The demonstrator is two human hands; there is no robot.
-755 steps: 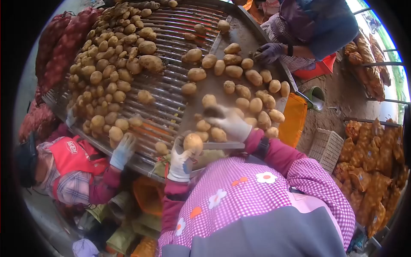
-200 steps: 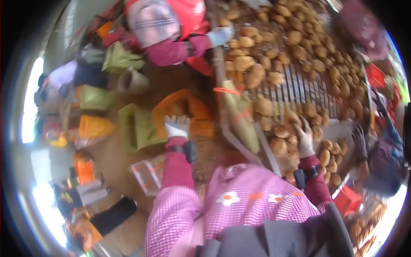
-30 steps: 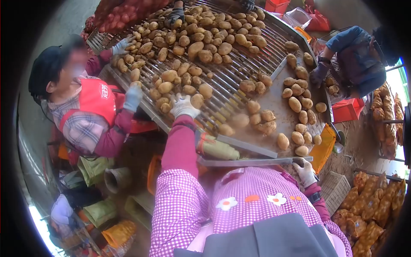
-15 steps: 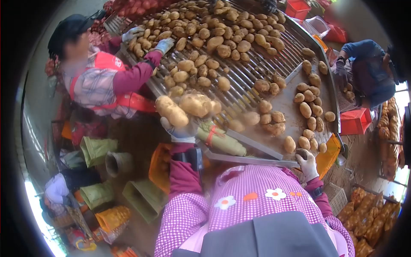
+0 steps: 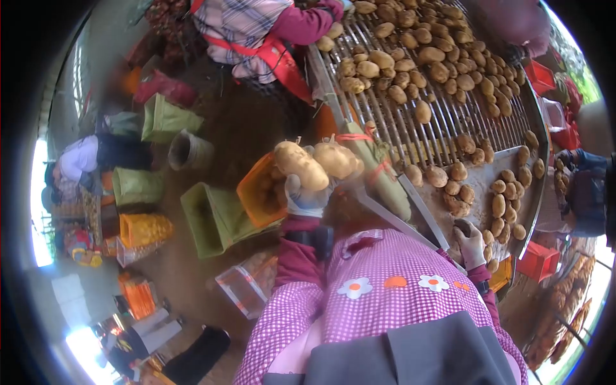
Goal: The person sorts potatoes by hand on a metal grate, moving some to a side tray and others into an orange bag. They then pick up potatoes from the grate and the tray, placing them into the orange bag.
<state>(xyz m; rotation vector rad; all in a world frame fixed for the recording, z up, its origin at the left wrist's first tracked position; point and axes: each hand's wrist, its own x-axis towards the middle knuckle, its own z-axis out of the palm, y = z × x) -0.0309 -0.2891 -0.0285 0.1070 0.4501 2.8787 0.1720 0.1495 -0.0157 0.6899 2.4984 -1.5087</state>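
My left hand (image 5: 307,197), in a pale glove, is closed around large light-brown potatoes: one long potato (image 5: 301,165) and another potato (image 5: 335,159) beside it. They are held out past the near left edge of the sorting table, above an orange basket (image 5: 258,192). My right hand (image 5: 471,245), in a whitish glove with dark, soiled fingertips, rests at the table's near edge with its fingers loosely bent; I see nothing held in it. Close by it lie several small potatoes (image 5: 498,205) on the metal tray (image 5: 471,208).
Many potatoes lie on the slatted metal rack (image 5: 410,122). A pale green padded roll (image 5: 385,170) tied with red lies along the metal rail (image 5: 423,212). A green bin (image 5: 215,215) and a grey bucket (image 5: 190,151) stand at left. Other people work around the table.
My view has turned left, so the table now sits further right. My left hand, still holding the potatoes, has moved from beside the rack to above the orange basket. My right hand stays at the edge.
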